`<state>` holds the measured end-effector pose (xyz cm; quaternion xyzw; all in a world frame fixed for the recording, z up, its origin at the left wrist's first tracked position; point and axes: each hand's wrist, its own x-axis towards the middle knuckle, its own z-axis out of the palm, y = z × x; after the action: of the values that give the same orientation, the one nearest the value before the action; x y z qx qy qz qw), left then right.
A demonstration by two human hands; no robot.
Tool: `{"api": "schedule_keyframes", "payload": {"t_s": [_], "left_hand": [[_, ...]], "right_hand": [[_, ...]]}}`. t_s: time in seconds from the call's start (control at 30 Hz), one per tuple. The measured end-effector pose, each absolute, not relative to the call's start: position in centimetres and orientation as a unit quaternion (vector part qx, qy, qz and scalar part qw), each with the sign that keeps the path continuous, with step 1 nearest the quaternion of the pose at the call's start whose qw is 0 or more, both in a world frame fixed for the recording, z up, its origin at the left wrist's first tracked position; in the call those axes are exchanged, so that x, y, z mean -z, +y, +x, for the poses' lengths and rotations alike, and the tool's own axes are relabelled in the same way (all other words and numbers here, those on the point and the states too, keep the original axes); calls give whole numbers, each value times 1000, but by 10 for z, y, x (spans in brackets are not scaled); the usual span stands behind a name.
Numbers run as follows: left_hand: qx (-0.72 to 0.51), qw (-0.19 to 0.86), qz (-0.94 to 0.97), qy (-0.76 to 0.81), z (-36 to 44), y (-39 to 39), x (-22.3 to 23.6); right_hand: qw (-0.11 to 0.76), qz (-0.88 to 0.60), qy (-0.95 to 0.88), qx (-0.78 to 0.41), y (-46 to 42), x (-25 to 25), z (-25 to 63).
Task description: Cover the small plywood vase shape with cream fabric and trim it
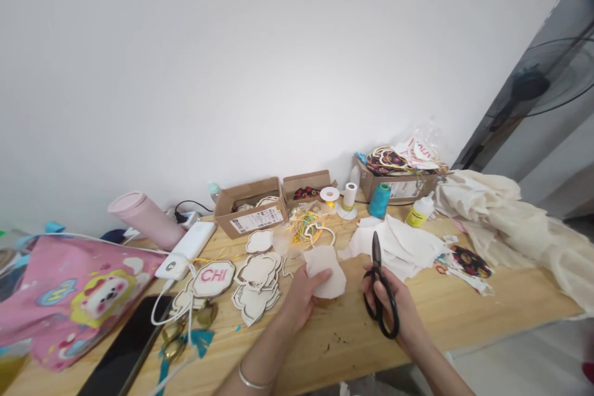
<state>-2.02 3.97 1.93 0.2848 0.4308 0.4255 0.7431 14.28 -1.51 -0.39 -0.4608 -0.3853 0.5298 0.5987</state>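
Observation:
My left hand point(304, 297) pinches a piece of white fabric point(330, 272) with trimmed, rounded edges, the thumb lying on top. In my right hand point(394, 300) is a pair of black scissors point(377, 253), blades closed together and pointing away from me. The scissors are to the right of the fabric piece and apart from it. Behind them lies a pile of white cloth point(399, 244). Cut wooden shapes point(257, 278) are stacked left of my left hand, beside a white plaque lettered CHI point(213, 278).
Cardboard boxes point(250, 210) stand along the wall, with a teal thread cone point(379, 200) and a glue bottle point(420, 210) to their right. Cream cloth point(505, 216) drapes over the right edge. A phone point(127, 346), power bank point(185, 250) and pink bag point(83, 297) lie left.

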Motion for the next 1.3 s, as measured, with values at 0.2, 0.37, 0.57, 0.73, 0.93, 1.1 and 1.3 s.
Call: {"api": "schedule_keyframes", "payload": {"t_s": [0.2, 0.37, 0.57, 0.73, 0.93, 1.1, 1.3], "left_hand": [[-420, 747, 284, 430, -22, 42, -24], [-421, 765, 264, 409, -24, 42, -22], [-441, 782, 217, 383, -29, 42, -25], [-456, 797, 171, 356, -28, 41, -24], [-428, 821, 200, 319, -23, 36, -23], [-392, 806, 252, 365, -24, 34, -33], [-299, 823, 316, 364, -37, 38, -27]], "right_hand": [[550, -490, -457, -498, -18, -18, 146], [517, -471, -538, -471, -23, -16, 144], [476, -542, -514, -465, -29, -35, 128], [490, -561, -453, -490, -21, -50, 115], [550, -556, -410, -470, -6, -39, 105], [565, -553, -412, -453, 2, -36, 120], [502, -535, -480, -481, 12, -52, 137]]}}
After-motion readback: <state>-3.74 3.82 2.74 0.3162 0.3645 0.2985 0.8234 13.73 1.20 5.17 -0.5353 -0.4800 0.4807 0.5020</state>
